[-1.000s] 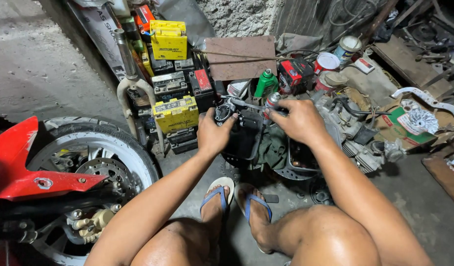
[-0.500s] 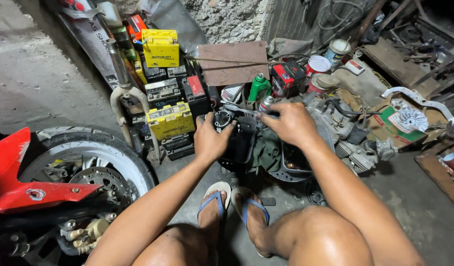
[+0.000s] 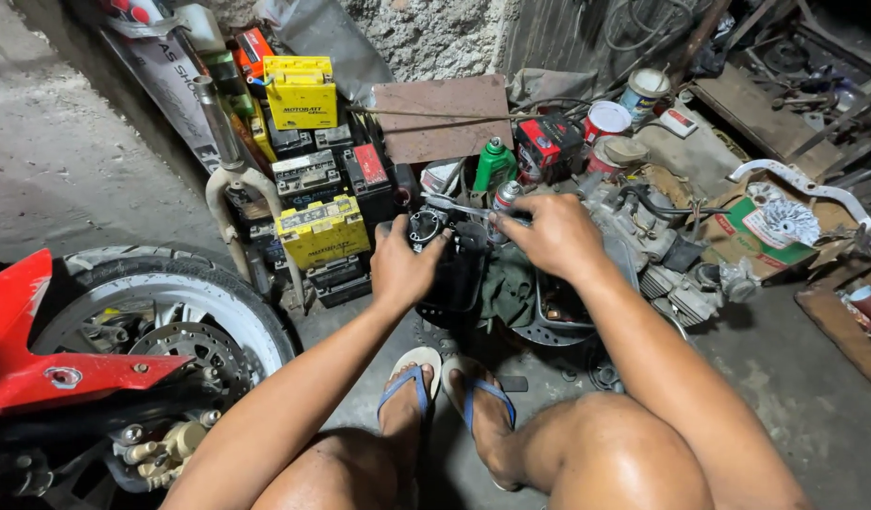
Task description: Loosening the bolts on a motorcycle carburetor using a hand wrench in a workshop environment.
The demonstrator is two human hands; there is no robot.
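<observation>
a motorcycle wheel [image 3: 171,321] stood at the left, with stacked yellow and black batteries [image 3: 320,231] on the floor beyond. the left hand [image 3: 404,264] gripped a dark engine part [image 3: 451,269] between the hands, while the right hand [image 3: 553,234] was closed on a slim metal wrench [image 3: 459,207] over its top.

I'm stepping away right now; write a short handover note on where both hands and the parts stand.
Left hand: gripping the small round black part from its left side, steadying it.
Right hand: closed on a metal wrench whose end reaches to that part.
Beneath sits a dark housing with an olive rag beside it, over the engine block. A green bottle stands just behind. The motorcycle front wheel is to the left.
Done: wrench in place on the part. Left: whether the fastener is loose or tight cannot be told.
</observation>
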